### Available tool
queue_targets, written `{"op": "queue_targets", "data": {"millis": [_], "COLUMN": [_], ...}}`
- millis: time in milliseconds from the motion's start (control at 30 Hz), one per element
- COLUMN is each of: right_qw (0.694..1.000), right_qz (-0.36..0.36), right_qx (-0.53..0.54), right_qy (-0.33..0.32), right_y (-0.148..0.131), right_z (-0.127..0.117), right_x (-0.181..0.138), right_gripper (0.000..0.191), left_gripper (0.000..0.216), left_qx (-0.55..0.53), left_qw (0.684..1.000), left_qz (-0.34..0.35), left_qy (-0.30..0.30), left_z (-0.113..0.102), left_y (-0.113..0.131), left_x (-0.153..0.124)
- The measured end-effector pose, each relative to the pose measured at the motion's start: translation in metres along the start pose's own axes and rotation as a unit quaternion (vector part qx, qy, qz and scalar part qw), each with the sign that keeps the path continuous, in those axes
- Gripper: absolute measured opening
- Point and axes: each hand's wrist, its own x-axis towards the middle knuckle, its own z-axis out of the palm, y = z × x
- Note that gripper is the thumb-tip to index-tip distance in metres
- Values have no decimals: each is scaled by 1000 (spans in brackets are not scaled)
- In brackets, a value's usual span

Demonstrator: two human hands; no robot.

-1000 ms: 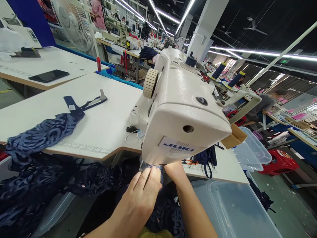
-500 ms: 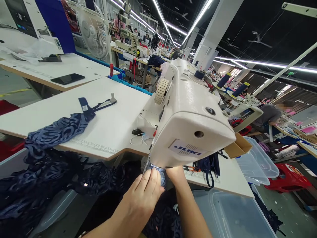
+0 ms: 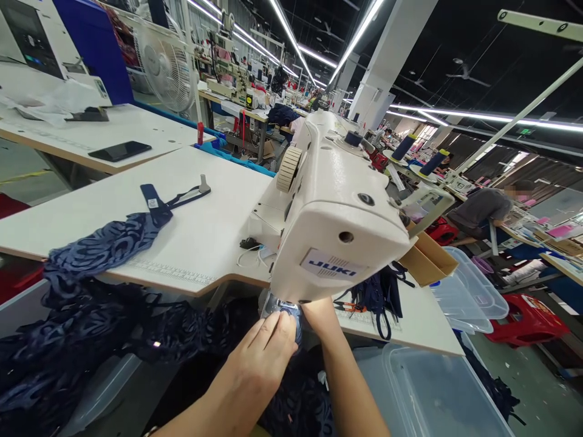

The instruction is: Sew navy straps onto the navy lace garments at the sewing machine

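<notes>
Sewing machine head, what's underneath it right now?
Under the sewing machine head, bunched dark blue fabric shows, the left hand resting on it, the right hand beside it. The machine covers the needle and the right fingertips.

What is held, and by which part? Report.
The left hand pinches the navy lace fabric by its edge under the sewing machine; the right hand is mostly hidden.

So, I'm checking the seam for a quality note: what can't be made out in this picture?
Needle and presser foot: head view, hidden under the sewing machine.
Right hand: fingers tucked beneath the machine, grip unclear.
Navy fabric: mostly covered by the left hand, whose grip is unclear too.
Tag on the dark strap: too small to read.
</notes>
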Motion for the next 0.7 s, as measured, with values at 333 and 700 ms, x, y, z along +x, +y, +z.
{"op": "queue_targets", "data": {"millis": [333,700], "right_qw": [999,1000], "right_qz": [25,17], "right_qx": [27,-19], "right_qy": [-10,5], "right_y": [-3,3], "right_z": [2,2], "right_x": [1,3], "right_gripper": [42,40], "left_gripper": [25,26], "left_qx": [-4,-1], "left_qw": [1000,1000], "left_qz": [-18,-20], "left_qy": [0,-18], "left_z": [-3,-1], "left_y": [0,1], "left_x": [14,12]}}
